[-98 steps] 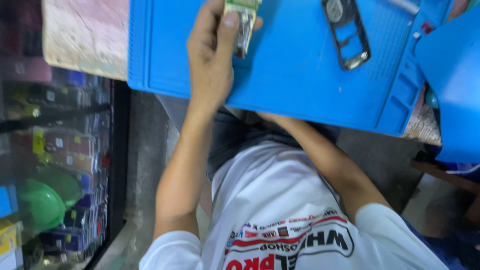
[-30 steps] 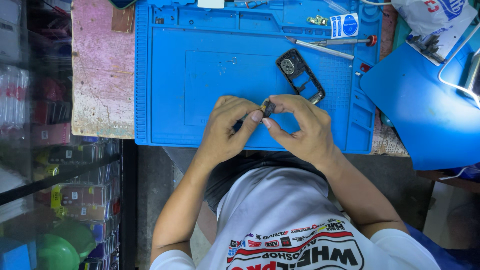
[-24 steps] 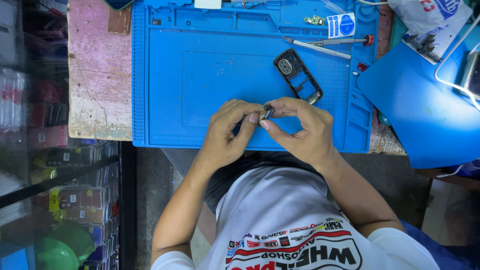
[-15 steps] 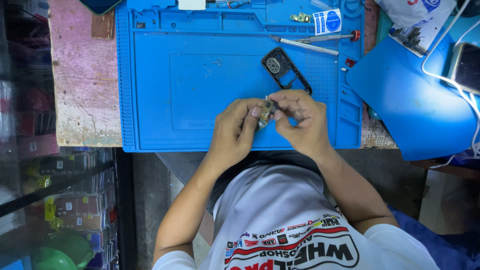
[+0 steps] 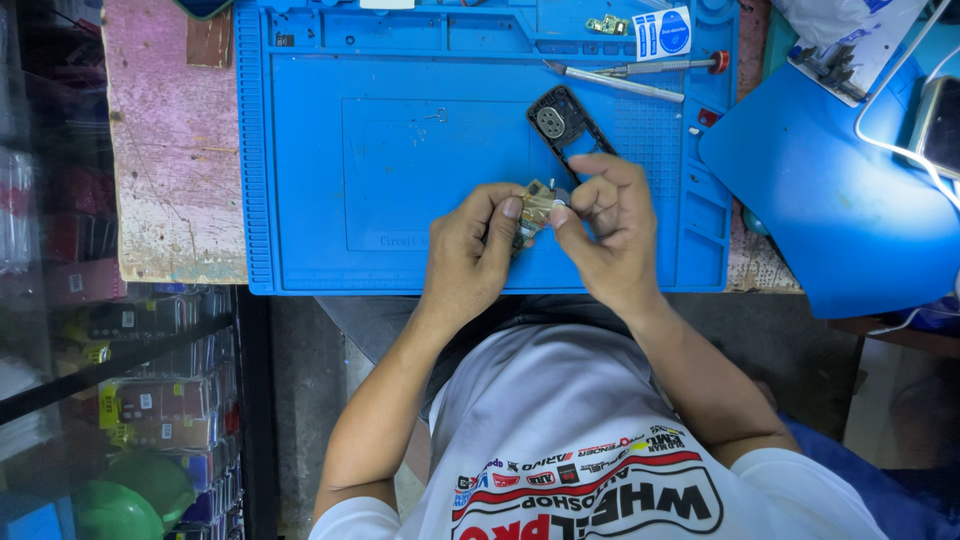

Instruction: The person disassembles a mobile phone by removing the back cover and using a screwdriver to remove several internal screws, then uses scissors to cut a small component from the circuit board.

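My left hand [image 5: 470, 250] and my right hand [image 5: 603, 225] meet over the near part of a blue work mat [image 5: 400, 150]. Together they pinch a small gold-and-green circuit board [image 5: 535, 205] between fingertips and thumbs. The left thumb lies on the board's left end. The right fingers grip its right end, where a small grey part shows. A black phone frame [image 5: 565, 125] with a round speaker lies on the mat just beyond my right hand.
A thin screwdriver [image 5: 625, 72], a small brass part [image 5: 607, 24] and a blue-and-white sticker card [image 5: 662, 32] lie at the mat's far edge. A second blue pad [image 5: 830, 200] and a cabled phone [image 5: 940, 110] sit right. A worn pink bench top [image 5: 170, 150] and a glass display case [image 5: 120, 400] are left.
Earlier my left hand alone held the board far out over the mat. Both hands now grip it near the front edge, and they have turned it slightly over the last second.
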